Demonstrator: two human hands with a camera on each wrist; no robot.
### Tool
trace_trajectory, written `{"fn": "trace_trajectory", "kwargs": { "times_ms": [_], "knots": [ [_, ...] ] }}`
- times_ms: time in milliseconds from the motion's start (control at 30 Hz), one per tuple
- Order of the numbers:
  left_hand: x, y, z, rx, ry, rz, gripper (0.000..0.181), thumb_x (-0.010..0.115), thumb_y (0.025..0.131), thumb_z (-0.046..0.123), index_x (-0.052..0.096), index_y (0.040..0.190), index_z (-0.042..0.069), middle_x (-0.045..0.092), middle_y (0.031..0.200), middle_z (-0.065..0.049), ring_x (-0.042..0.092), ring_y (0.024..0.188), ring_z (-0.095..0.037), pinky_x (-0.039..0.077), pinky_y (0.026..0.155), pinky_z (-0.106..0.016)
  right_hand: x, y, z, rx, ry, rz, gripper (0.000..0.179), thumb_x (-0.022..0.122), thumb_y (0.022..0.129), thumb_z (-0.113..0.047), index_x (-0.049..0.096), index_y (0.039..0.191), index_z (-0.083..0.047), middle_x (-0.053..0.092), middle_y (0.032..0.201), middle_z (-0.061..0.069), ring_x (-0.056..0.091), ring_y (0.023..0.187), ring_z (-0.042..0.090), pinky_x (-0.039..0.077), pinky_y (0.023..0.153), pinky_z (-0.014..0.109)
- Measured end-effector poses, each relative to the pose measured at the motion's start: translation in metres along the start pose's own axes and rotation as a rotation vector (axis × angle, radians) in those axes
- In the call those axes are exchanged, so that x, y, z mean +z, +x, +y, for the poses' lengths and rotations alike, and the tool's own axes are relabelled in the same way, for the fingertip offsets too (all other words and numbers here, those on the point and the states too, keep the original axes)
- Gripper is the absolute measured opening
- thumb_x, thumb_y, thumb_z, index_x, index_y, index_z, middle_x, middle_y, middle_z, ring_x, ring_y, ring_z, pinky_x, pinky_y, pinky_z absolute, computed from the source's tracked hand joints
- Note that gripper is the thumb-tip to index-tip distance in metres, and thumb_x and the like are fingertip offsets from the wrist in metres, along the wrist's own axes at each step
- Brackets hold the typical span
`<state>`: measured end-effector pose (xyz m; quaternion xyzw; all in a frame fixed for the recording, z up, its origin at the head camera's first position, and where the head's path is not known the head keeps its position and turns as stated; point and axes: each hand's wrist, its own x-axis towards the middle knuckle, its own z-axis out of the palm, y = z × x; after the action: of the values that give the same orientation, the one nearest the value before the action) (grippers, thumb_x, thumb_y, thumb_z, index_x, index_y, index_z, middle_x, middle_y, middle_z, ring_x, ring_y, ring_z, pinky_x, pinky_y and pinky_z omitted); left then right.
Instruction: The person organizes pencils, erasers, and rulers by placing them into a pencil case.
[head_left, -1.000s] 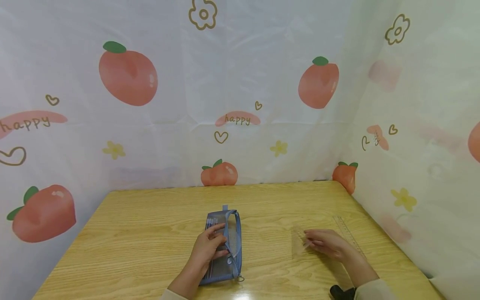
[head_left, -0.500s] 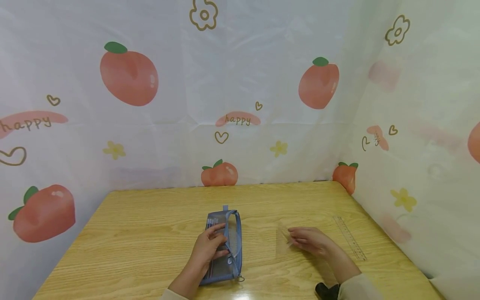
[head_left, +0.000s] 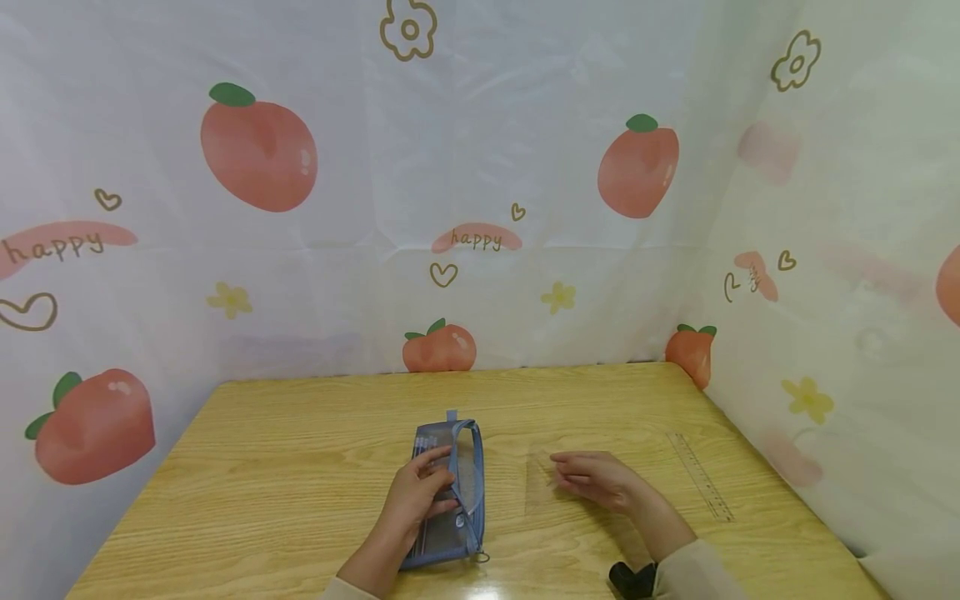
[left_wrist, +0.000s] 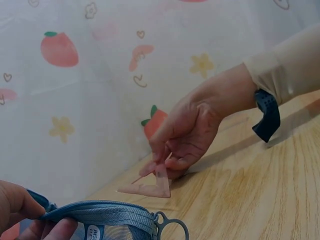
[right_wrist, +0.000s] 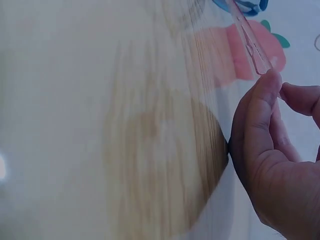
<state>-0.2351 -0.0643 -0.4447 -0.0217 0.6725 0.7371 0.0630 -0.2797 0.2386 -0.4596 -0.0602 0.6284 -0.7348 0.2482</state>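
Note:
A blue mesh pencil case (head_left: 444, 542) lies on the table with its zip undone and several pens showing through the mesh. My left hand (head_left: 414, 498) pinches the edge of its opening; the left wrist view shows the fingers (left_wrist: 60, 230) at the zip band. To the right, my right hand (head_left: 600, 483) pinches a clear triangular set square (head_left: 537, 485) between thumb and fingertips. Its corner points towards the case, low over the table in the left wrist view. From the right wrist, the set square (right_wrist: 250, 47) appears nearly edge-on.
A clear straight ruler (head_left: 701, 479) lies flat on the wooden table (head_left: 285, 467), to the right of my right hand. A metal ring (left_wrist: 174, 231) hangs from the case's zip. Fruit-printed white curtains (head_left: 360, 308) stand behind and to the right of the table.
My right hand has moved left with the set square, away from the ruler and closer to the pencil case. My left hand and the case have stayed in place.

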Motion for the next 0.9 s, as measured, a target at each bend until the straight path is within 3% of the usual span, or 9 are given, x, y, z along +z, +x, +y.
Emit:
{"fn": "trace_trajectory", "kwargs": {
  "times_ms": [233,900],
  "knots": [
    [0.000,-0.002,0.002,-0.002,0.000,0.000,0.049,0.054,0.080,0.004,0.045,0.129,-0.001,0.053,0.109,-0.017,0.057,0.080,-0.017,0.056,0.064,-0.034,0.015,0.008,0.001,-0.020,-0.014,-0.034,0.042,0.045,0.091,-0.001,0.035,0.128,0.017,0.061,0.094,0.007,0.060,0.089,0.015,0.049,0.085,0.030],
    [0.000,-0.002,0.003,-0.001,-0.010,0.001,0.049,0.054,0.081,0.004,0.044,0.130,0.000,0.054,0.112,-0.017,0.058,0.083,-0.019,0.056,0.063,-0.036,0.049,0.029,0.010,-0.006,-0.011,-0.031,0.038,0.047,0.087,0.003,0.044,0.122,0.015,0.057,0.089,0.010,0.060,0.084,0.017,0.051,0.080,0.029]
  ]
}}
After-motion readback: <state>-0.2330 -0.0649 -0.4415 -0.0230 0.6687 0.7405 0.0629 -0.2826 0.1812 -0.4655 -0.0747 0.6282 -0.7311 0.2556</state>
